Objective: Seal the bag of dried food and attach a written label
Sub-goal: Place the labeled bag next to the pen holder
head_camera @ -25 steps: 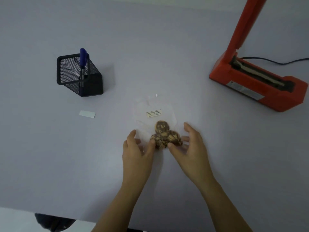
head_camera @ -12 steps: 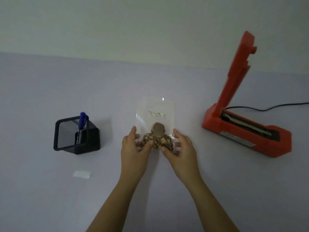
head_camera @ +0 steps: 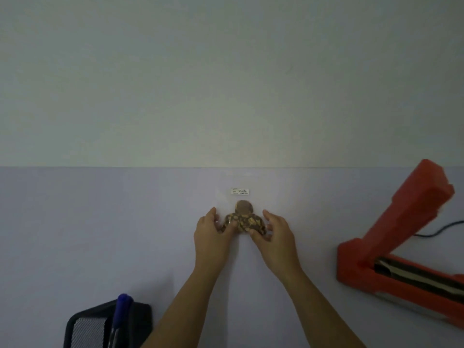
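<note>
Pale lilac worktop against a plain wall, clear bag with dried food at centre, left hand and right hand fingers pinching its lower corners, white label writing too small to read, red sealer at right, open.

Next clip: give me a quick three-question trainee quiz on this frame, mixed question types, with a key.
1. True or false: the sealer's red arm is raised.
2. Where is the label? A) on the bag, above the dried food; B) inside the pen holder; C) on the sealer.
3. Fill in: the left hand and right hand hold the bag at its ___ end.

Key: 1 true; 2 A; 3 food-filled (near) end.
</note>
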{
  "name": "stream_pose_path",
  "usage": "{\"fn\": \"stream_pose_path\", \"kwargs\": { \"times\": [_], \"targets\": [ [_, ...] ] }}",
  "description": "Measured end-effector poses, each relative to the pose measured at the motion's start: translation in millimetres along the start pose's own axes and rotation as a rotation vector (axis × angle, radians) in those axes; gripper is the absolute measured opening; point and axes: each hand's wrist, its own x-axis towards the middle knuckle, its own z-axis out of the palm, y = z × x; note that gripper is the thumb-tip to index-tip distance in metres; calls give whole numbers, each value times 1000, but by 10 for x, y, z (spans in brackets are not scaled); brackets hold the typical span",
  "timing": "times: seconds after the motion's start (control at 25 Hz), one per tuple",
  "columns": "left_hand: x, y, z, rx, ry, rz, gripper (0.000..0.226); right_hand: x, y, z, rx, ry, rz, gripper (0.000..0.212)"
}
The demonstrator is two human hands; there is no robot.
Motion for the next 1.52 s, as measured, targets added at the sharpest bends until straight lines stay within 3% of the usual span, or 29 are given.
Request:
{"fn": "stream_pose_path", "kwargs": {
  "times": [0.32,0.52,0.76,0.84,0.96,1.04,1.16,1.36,1.52],
  "targets": [
    [211,74,31,93,-67,57,69,226,46,33,-133,21,-70,56],
    [-220,240,-166,154,-30,72,72,-165,-49,99,-251,100,-212,51],
    [-1395,269,-965,274,218,312,60,-1138,-87,434,-574,-189,-264,67],
    [-1553,106,-1314,465,290,214,66,-1273,-104,442,-655,-294,-235,67],
    [-1593,-119,-1639,601,110,-151,90,-1359,-90,440,-755,-397,-186,69],
    [-1546,-228,-1664,519,20,-183,94,-1407,-87,459,-751,-389,-173,77],
    [-1392,-263,-1630,425,73,-84,84,-1435,-79,464,-748,-405,-172,81],
    [-594,191,-1390,312,97,53,81,-1376,-101,413,-746,-461,-153,63],
    [201,573,-1010,422,6,84,80,-1362,-71,412,-733,-485,-160,65]
  ]
}}
